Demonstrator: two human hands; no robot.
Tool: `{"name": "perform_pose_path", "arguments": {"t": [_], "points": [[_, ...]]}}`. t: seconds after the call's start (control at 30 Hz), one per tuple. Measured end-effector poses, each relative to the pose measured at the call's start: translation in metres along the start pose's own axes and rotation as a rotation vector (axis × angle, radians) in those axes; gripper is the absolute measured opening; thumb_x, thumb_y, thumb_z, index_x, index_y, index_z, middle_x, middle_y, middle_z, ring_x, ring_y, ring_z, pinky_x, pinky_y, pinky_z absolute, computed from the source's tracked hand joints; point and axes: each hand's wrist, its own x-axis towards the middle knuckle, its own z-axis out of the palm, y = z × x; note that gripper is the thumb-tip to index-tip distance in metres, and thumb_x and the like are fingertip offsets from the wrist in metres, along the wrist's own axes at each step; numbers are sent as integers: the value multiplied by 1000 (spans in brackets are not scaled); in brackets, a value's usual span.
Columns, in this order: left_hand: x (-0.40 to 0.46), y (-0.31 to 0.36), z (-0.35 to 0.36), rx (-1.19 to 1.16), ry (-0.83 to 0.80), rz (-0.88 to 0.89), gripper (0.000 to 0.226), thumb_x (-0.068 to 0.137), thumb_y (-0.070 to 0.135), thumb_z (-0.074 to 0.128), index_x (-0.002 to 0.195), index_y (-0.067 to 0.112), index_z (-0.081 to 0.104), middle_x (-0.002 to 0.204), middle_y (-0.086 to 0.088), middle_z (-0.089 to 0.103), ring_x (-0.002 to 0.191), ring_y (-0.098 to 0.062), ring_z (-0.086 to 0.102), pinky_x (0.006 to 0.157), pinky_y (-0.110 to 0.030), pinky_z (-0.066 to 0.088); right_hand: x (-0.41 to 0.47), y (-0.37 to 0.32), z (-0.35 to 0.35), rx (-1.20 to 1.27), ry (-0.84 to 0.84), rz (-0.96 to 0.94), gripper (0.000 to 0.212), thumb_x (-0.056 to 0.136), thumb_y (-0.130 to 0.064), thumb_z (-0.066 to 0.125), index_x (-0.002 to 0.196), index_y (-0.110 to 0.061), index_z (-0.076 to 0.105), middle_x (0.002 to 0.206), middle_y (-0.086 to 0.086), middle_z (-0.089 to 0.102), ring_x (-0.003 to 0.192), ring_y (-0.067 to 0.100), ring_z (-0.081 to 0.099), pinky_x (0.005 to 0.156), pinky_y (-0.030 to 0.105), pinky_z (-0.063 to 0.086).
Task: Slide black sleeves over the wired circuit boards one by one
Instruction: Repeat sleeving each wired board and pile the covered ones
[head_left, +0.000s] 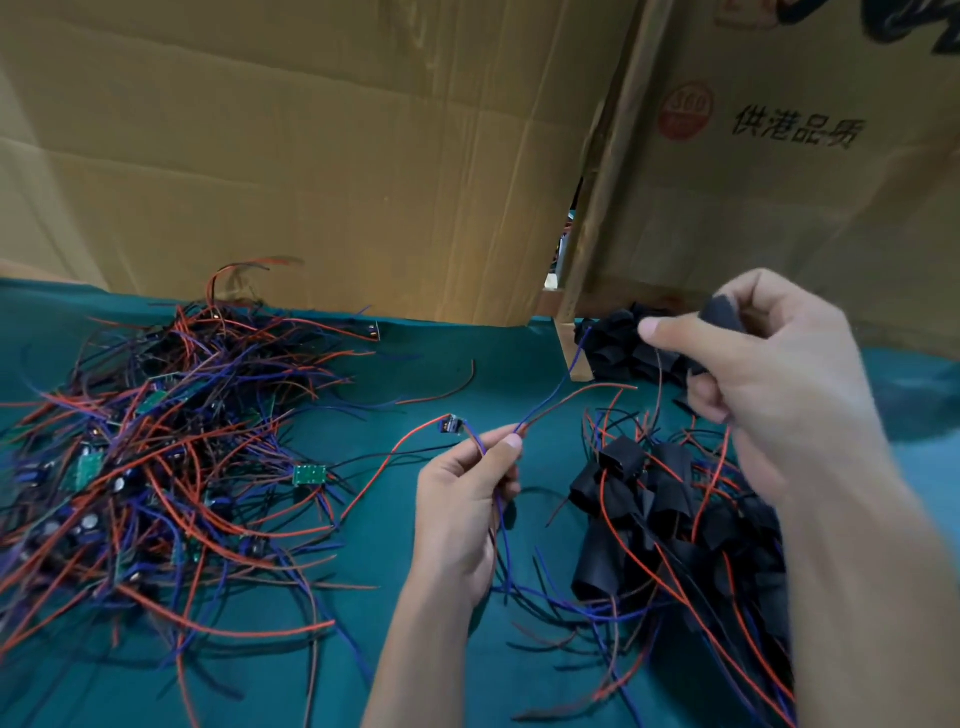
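Wires fill most of the green table (467, 358). Toward its left edge lies a big tangled heap of wired circuit boards (156, 467), red, blue and black leads crossing over small green boards and round capacitors; one green board (309, 475) sits at the heap's right fringe.

The left hand (462, 512) is raised near the middle of the table, thumb and forefinger pressed together on a blue and a red wire (550, 405) that run up toward the far edge. A small circuit board (450, 424) hangs on these leads just left of the fingertips, clear of the table.

The right hand (769, 374) is held higher, toward the far right corner, its fingers curled around a black sleeve (719, 312); the forefinger points left across the sleeve's mouth. A thin dark lead drops from this hand.

Below the right hand, toward the near right corner, lies a pile of sleeved boards (654, 499), black tubes with red, blue and black wires trailing out. Loose black sleeves (623, 343) are heaped at the far edge, beside the foot of a cardboard box (779, 182) printed with Chinese characters and a red round mark. A second cardboard sheet (311, 156) stands along the far edge behind the heap. Nothing here sits inside a container; everything rests straight on the cloth.
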Motion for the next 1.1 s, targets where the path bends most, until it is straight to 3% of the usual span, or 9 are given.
{"name": "perform_pose_path", "arguments": {"t": [0.13, 0.3, 0.43, 0.6, 0.77, 0.9, 0.97, 1.03, 1.1], "points": [[1, -2, -1, 11, -1, 14, 13, 91, 1, 64, 91, 4, 76, 61, -1, 56, 52, -7, 47, 57, -18, 40, 5, 19, 0, -88, 111, -43, 36, 59, -22, 84, 68, -31, 50, 75, 7, 56, 54, 12, 38, 51, 28, 30], [3, -5, -2, -30, -10, 18, 13, 93, 1, 61, 90, 2, 74, 70, -2, 64, 55, -6, 49, 53, -14, 42, 6, 40, -3, -123, 118, -5, 21, 66, -28, 83, 76, -26, 65, 59, -11, 54, 44, 6, 35, 42, 20, 29], [4, -7, -3, -25, 4, 18, 15, 94, 4, 61, 90, 3, 76, 70, -2, 63, 57, -6, 49, 53, -13, 42, 2, 51, 2, -52, -13, 52, 22, 73, -8, 89, 75, -16, 69, 58, -4, 61, 39, 9, 48, 39, 20, 37], [3, -7, -1, -31, 5, 17, 15, 94, 2, 60, 92, 1, 75, 68, -2, 61, 56, -5, 49, 52, -12, 42, 0, 50, 13, 30, -97, 131, 3, 83, -9, 81, 85, -9, 80, 76, 9, 75, 69, 18, 74, 64, 22, 57], [2, -7, -1, -21, -7, 20, 15, 94, 2, 60, 93, 1, 74, 67, -2, 60, 57, -6, 49, 54, -14, 41, 0, 55, 23, 19, -116, 207, 9, 94, -9, 70, 95, -10, 79, 99, 9, 78, 94, 19, 77, 86, 31, 62], [2, -5, -1, -28, -1, 14, 16, 93, 0, 59, 90, 2, 75, 66, -2, 60, 56, -6, 50, 53, -13, 41, -2, 50, 20, -255, -190, 204, 33, 96, -14, 70, 129, -14, 68, 106, -8, 75, 104, 3, 71, 108, 34, 50], [2, -5, -1, -40, 0, 11, 16, 93, -1, 59, 90, 2, 75, 67, -3, 60, 56, -6, 50, 53, -13, 42, -5, 44, 21, -534, -244, 123, 35, 94, -21, 73, 128, -17, 69, 97, -12, 75, 96, 3, 70, 98, 23, 50], [2, -5, -2, -53, 3, 12, 17, 93, -1, 59, 89, 3, 75, 69, -5, 61, 56, -6, 49, 54, -14, 42, -11, 36, 29, -808, -317, 34, 36, 88, -30, 78, 123, -23, 72, 94, -10, 72, 88, 10, 66, 76, 17, 41], [1, -4, -1, -71, -5, 8, 19, 93, -1, 59, 87, 3, 76, 78, -10, 63, 61, -10, 51, 59, -18, 43, -17, 32, 43, -963, -432, -9, 40, 84, -32, 81, 122, -29, 70, 103, -7, 67, 96, 13, 60, 73, 17, 34]]}}
